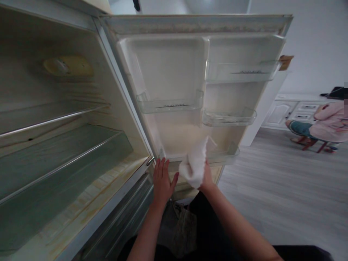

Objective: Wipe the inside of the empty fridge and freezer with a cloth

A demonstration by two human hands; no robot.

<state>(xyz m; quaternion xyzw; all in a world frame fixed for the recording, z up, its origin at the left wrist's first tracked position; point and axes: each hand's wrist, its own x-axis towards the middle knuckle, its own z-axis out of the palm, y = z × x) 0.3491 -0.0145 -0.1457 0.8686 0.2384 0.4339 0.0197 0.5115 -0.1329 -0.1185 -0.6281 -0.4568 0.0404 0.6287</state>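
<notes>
A white cloth is bunched in my right hand, whose fingers are mostly hidden behind it. The cloth hangs in front of the lowest door bin, a clear plastic shelf on the inside of the open fridge door. My left hand is at the left end of that bin, near the hinge side, with its fingers stretched up and its thumb apart. It holds nothing; whether its fingertips touch the bin I cannot tell.
The fridge compartment stands open at left, with glass shelves and yellowish stains along its lower front edge. More clear bins line the door. Clear drawers sit below. A person in pink sits on a stool at far right.
</notes>
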